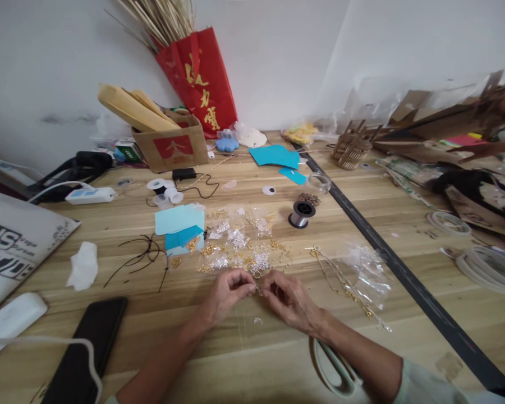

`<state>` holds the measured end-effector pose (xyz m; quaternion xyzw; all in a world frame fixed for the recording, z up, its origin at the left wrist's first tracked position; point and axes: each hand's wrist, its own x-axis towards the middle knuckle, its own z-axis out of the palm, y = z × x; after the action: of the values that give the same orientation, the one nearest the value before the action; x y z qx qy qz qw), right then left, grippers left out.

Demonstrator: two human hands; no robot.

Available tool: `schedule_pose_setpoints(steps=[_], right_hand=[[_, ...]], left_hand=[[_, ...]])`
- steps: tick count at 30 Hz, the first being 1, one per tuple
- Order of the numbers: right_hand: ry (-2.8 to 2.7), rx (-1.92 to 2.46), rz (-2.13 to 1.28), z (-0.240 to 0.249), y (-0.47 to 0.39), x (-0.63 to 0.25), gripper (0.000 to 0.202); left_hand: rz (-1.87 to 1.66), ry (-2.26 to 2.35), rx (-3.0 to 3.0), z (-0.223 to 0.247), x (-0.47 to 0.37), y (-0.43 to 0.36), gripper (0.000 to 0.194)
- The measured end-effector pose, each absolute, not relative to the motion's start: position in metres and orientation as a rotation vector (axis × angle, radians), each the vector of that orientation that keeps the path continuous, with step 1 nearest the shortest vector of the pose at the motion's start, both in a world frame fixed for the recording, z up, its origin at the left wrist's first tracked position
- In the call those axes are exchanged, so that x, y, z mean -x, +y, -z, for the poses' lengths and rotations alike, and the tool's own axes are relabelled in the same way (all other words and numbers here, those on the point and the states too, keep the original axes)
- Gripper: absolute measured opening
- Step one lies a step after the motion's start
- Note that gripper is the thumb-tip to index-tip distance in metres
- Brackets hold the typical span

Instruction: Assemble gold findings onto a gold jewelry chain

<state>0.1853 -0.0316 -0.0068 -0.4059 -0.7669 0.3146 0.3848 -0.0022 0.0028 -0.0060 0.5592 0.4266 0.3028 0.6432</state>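
Note:
My left hand [234,290] and my right hand [287,297] meet low over the wooden table, fingertips almost touching. Both are closed in a pinch on something tiny; a small ring-like bit shows between them, too small to name. Just beyond my fingers lie small bags and heaps of silver beads [261,260] and gold beads [210,248]. A small clear cluster of beads [257,320] rests on the table below my hands. Under my right forearm sit pale green scissor handles [334,370]. Gold and silver chains [340,278] lie to the right of my right hand.
A spool of clear thread [302,214] stands beyond the beads, near a jar [318,184]. Black cords [145,255], blue cards [180,219] and a phone [86,350] are on the left. A dark strip [379,247] crosses the table at right, with tape rolls [488,269] past it.

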Motion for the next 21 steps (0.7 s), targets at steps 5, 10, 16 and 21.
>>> schedule_pose_setpoints(steps=[5,10,16,21], right_hand=[[-1.971,1.023,-0.792,0.0083,-0.032,-0.1851,0.008],[-1.972,0.998,-0.792,0.0055,-0.0324,-0.1845,0.007],[-1.979,1.0,-0.781,0.0025,-0.0328,-0.1836,0.009],[-2.007,0.98,-0.761,0.0029,-0.0328,-0.1842,0.008]], left_hand=[[-0.683,0.998,-1.288,0.0051,0.0008,0.0016,0.02],[-0.702,1.009,-1.334,0.0031,0.0,-0.0002,0.015],[-0.743,1.065,-1.368,0.0038,-0.0029,-0.0028,0.01],[-0.769,1.097,-1.393,0.0052,-0.0041,-0.0042,0.01]])
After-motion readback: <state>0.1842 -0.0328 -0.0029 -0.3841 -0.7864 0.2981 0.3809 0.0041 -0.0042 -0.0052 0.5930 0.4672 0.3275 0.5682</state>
